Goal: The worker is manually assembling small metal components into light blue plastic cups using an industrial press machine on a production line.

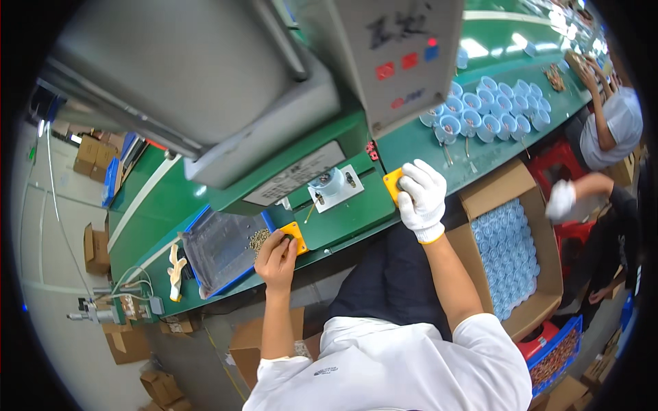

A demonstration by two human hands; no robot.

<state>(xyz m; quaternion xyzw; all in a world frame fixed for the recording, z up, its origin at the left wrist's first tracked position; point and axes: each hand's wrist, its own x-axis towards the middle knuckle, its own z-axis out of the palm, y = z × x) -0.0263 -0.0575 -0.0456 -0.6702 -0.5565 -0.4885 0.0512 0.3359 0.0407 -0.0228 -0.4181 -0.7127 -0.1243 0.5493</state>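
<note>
Left hand (276, 262) touches a yellow push-button box (300, 242), gloved right hand (423, 198) another box (389, 181). Fingers (269, 245) bent — whether clamped, I cannot tell.

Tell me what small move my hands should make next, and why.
Probably press down with both hands together. Your left hand rests on one yellow button box, your gloved right hand is at the other yellow button box, and a blue cup sits on the metal plate by the machine, clear of both hands.

Two yellow button boxes (300, 242), one blue-edged tray (221, 252)
</note>
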